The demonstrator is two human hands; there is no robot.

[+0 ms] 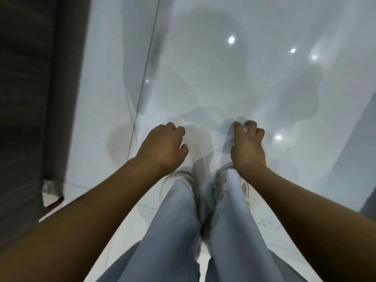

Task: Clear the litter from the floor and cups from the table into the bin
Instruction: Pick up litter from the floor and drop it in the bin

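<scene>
Litter: something pale shows between the curled fingers of the right hand (247, 146), up near the fingertips; it is blurred and mostly hidden, so what it is cannot be told.
Right hand grip: fingers bent inward, thumb and forefinger brought close at the top of the hand, seemingly pinching the pale scrap; whether the hold is firm cannot be told through the blur.
Left hand: the left hand (162, 148) is level with the right one and well apart from it, fingers loosely curled downward, nothing visible in it.
Below the grip: both hands hang above a glossy white tiled floor (203, 78); whether the right fingertips touch the tile cannot be told.
Toward the body from the grip: two pale shoes (175, 184) stand side by side on the tile, just beneath the wrists, with light blue jeans (175, 231) covering the legs down to them.
Arms: both forearms are bare and reach forward and down from the lower corners of the view.
Beyond the grip: soft grey shadows of the person spread over the tile, with several bright round light reflections (231, 40) to the far side and right.
Left of the grip: a dark grout line (145, 78) runs away across the floor; further left a dark striped panel (30, 98) rises at the floor's edge, its lower corner chipped and pale.
</scene>
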